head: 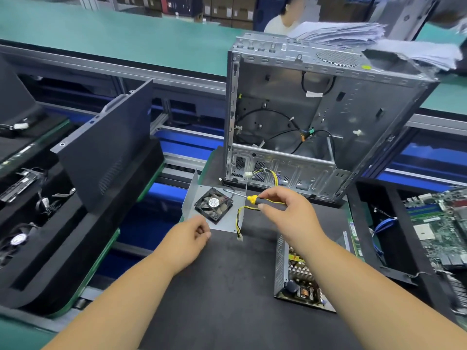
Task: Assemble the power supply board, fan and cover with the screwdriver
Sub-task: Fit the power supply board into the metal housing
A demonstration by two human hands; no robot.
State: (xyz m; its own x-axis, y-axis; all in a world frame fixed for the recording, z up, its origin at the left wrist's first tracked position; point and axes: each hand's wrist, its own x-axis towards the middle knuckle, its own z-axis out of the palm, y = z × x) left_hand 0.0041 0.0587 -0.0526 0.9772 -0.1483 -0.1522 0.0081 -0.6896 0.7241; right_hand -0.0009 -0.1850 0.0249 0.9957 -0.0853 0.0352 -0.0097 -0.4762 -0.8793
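A black square fan point(213, 203) lies on a grey metal cover plate point(191, 198) at the middle of the dark mat. My right hand point(290, 210) holds a yellow-and-black screwdriver point(250, 197), its tip pointing left at the fan's upper right corner. My left hand point(192, 232) rests at the plate's near edge with its fingers curled; whether it holds a screw I cannot tell. The power supply board point(300, 281) sits in its perforated metal tray at the right, under my right forearm. Yellow-and-black wires point(239, 218) hang beside the plate.
An open metal computer case point(316, 117) stands upright just behind the fan. A black side panel point(106, 147) leans at the left. Trays with motherboards point(439, 223) sit at the right, foam trays with parts at the left. A person sits beyond the green conveyor point(126, 34).
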